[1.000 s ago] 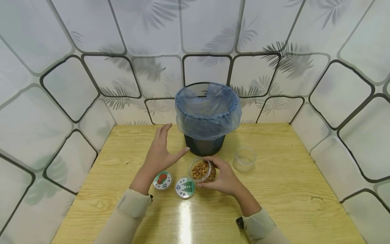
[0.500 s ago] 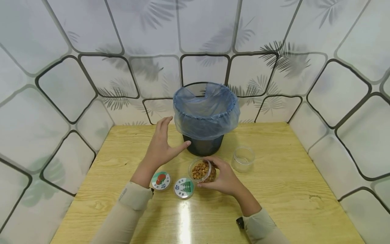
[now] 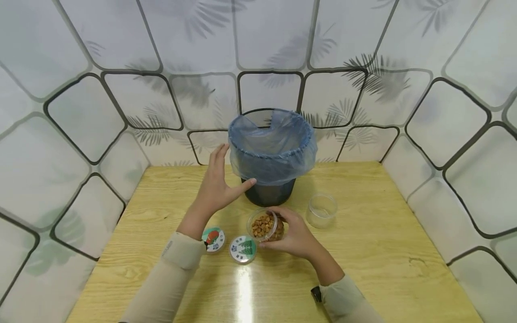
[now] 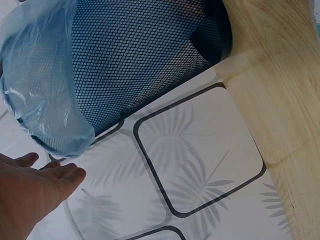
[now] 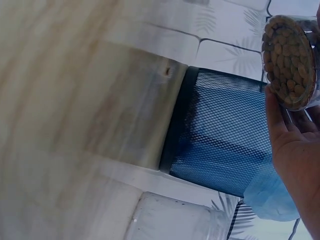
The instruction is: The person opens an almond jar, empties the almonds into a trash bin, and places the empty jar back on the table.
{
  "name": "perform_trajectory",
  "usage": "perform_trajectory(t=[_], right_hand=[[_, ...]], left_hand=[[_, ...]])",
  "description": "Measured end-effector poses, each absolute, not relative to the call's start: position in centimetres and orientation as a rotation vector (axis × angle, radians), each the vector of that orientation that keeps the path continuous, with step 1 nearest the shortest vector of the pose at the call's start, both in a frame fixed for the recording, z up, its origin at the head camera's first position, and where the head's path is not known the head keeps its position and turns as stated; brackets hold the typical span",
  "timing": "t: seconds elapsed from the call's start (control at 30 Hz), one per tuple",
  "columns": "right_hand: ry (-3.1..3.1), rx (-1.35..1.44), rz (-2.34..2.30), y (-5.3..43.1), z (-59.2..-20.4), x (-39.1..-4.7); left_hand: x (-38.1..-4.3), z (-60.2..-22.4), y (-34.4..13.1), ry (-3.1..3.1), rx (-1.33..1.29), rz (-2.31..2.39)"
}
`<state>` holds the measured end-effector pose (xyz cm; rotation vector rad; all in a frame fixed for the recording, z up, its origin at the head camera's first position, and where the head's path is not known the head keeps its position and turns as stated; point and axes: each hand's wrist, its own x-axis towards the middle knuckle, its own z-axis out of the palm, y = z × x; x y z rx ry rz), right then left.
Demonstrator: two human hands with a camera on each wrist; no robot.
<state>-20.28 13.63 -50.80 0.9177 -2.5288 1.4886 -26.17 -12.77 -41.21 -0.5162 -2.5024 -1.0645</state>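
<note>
My right hand grips a clear round jar of brown, almond-like nuts. The jar is tilted, its mouth towards the left; the right wrist view shows its nut-covered base raised above the table. My left hand is spread wide, thumb apart from the fingers, and holds nothing. Its fingertips are close beside the left rim of a dark mesh wastebasket lined with a blue plastic bag. In the left wrist view the left fingers lie just below the bag's edge.
An empty clear jar stands right of the wastebasket. Two round printed lids, one with a red picture and one with green trees, lie on the wooden table. Patterned walls enclose the back and sides.
My left hand has moved up and slightly right, nearer the wastebasket's rim. The right hand keeps its hold on the jar almost unmoved. The head view has shifted slightly.
</note>
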Motion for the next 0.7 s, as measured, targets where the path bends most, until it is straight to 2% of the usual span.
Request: perform_trajectory(t=[0.7], right_hand=[[-2.539,0.947,1.508,13.2,-50.7,-20.3]], left_hand=[[-29.2,-37.8,-11.6,-2.495,-0.522,-1.166]])
